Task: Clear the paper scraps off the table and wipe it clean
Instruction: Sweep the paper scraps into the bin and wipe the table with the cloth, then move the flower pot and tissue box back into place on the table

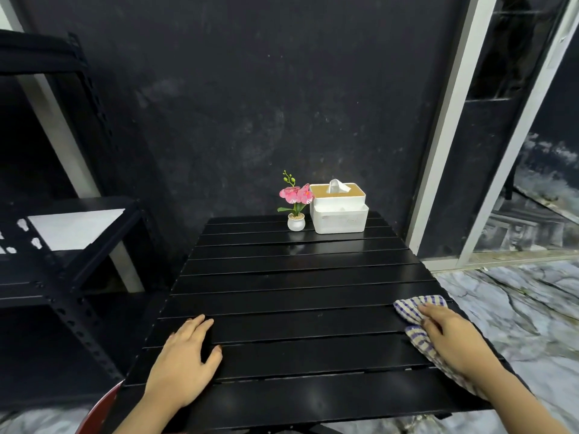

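On black slatted table (297,277): right hand (451,336) flat, pressing striped cloth (413,321) at right edge. Left hand (185,361) spread flat on near-left slats, holding nothing. Tissue box (340,211) and flower pot (296,222) at far edge, just beside each other.

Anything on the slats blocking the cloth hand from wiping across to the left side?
Nothing visible blocks most of it. The right hand presses the striped cloth at the table's right edge; only the left hand, flat at the near left, lies in that path.
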